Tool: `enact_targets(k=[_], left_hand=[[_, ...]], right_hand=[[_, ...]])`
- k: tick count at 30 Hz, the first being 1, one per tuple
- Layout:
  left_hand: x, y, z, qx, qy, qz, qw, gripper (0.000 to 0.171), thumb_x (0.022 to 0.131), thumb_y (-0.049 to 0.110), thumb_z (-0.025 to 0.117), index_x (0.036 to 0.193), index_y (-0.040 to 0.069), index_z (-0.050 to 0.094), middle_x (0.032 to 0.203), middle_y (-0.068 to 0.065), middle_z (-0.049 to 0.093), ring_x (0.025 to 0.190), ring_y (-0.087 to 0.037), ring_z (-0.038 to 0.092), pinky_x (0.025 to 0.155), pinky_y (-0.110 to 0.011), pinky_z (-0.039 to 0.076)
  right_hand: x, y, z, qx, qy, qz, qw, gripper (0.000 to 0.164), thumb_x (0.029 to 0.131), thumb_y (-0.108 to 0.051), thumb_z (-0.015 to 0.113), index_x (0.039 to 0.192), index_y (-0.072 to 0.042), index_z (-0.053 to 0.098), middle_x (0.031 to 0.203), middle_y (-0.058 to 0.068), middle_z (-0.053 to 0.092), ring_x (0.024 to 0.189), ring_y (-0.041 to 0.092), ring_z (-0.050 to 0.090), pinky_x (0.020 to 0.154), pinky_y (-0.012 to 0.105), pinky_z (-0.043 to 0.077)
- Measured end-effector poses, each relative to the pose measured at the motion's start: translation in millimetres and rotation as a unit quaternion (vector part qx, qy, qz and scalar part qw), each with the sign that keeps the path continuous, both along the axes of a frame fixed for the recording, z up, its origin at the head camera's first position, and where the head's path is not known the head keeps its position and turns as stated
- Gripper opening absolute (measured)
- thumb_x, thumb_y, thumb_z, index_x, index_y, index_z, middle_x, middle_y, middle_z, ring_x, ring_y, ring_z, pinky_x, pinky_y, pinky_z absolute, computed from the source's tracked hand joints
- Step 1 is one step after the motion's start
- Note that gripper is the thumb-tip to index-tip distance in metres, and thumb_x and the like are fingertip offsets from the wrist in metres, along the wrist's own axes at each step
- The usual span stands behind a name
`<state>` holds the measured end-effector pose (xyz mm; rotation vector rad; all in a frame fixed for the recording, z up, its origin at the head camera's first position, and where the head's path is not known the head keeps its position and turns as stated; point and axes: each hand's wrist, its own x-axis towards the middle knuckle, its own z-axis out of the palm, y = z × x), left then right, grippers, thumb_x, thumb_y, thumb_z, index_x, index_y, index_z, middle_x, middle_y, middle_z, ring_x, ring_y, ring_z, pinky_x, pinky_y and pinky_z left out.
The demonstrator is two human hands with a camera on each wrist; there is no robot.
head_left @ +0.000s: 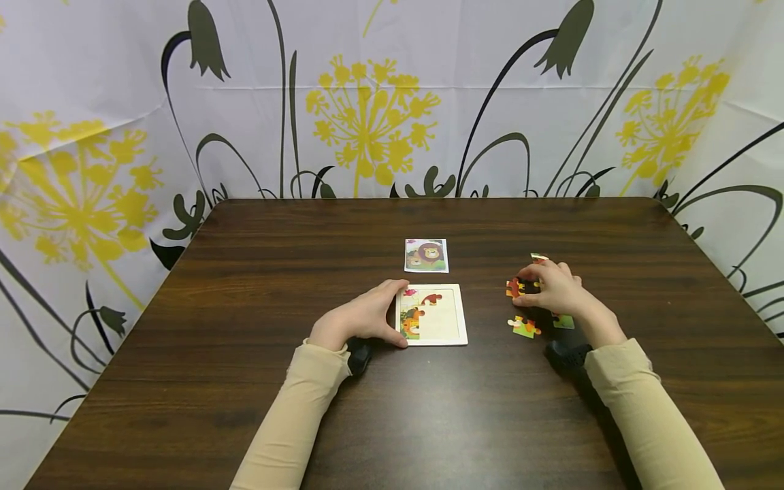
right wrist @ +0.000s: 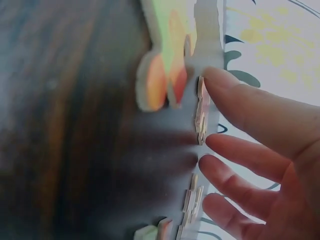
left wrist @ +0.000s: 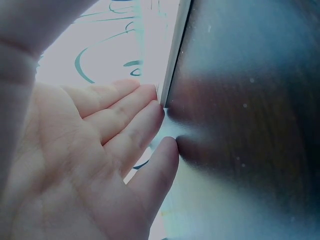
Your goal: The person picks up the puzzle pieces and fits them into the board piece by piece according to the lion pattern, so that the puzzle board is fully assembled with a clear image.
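Observation:
A jigsaw puzzle board [head_left: 442,320] with a pale frame lies mid-table, a few pieces set along its left side and top. My left hand [head_left: 365,314] holds its left side, thumb by the near corner and fingertips by the far one. The left wrist view shows the other fingers [left wrist: 135,135] fairly straight beside the board's edge [left wrist: 175,55]. To the right, my right hand [head_left: 559,291] pinches a red-and-orange puzzle piece [head_left: 513,288] between thumb and index finger, low over the table. In the right wrist view that piece [right wrist: 201,110] is seen edge-on between the two fingertips.
A green-and-orange piece [head_left: 524,327] lies nearer me, and a green piece [head_left: 563,321] sits below my right wrist. Another piece [head_left: 539,258] shows beyond that hand. Behind the board lies a lion picture card [head_left: 425,256]. A patterned cloth [head_left: 392,88] hangs behind the table.

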<state>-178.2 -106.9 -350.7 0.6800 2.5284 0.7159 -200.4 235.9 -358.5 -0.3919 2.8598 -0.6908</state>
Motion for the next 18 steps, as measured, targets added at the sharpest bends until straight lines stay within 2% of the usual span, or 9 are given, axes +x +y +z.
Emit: enact_targets(k=[7, 18], left_hand=[[1.4, 0.1, 0.0, 0.010, 0.012, -0.009, 0.9998, 0.101, 0.069, 0.028, 0.084, 0.145, -0.002, 0.024, 0.145, -0.018, 0.034, 0.132, -0.027, 0.037, 0.112, -0.040, 0.030], [0.9, -0.2, -0.8, 0.011, 0.018, -0.011, 0.9997, 0.101, 0.069, 0.029, 0.084, 0.144, -0.003, 0.025, 0.144, -0.018, 0.035, 0.132, -0.027, 0.038, 0.112, -0.040, 0.031]], right_hand=[[-2.0, -2.6, 1.0, 0.001, -0.008, -0.003, 1.000, 0.050, 0.079, -0.031, 0.075, 0.116, 0.000, 0.060, 0.115, 0.023, 0.058, 0.108, 0.044, 0.040, 0.083, 0.075, 0.025], [-7.0, -5.1, -1.3, -0.008, -0.018, -0.023, 1.000, 0.040, 0.081, -0.026, 0.074, 0.108, 0.000, 0.061, 0.111, 0.020, 0.060, 0.105, 0.043, 0.041, 0.085, 0.071, 0.028]])
